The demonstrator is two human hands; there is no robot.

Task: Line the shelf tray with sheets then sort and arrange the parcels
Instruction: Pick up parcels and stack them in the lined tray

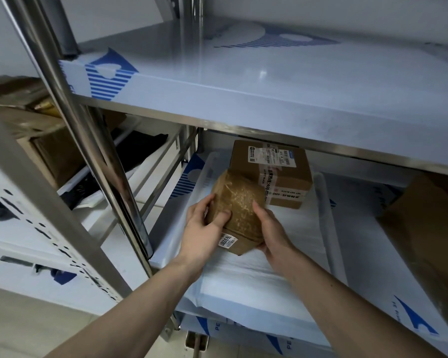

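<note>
On the far left, a neighbouring rack (62, 161) holds brown cartons and a dark bundle, too blurred to tell more. The steel shelf (243, 81) above carries nothing but its blue-printed protective film. Below it, the shelf tray (166, 244) is lined with white sheets (243, 275). The left hand (204, 228) grips the left side of a taped brown parcel (237, 213), thumb curled over its top; the right hand (270, 233) clasps its right side and near corner. The parcel sits near the tray's front left corner, tilted. Just behind it, touching or nearly so, a labelled carton (272, 171) rests toward the tray's back edge. At the far right edge stands a larger brown box (429, 228).
</note>
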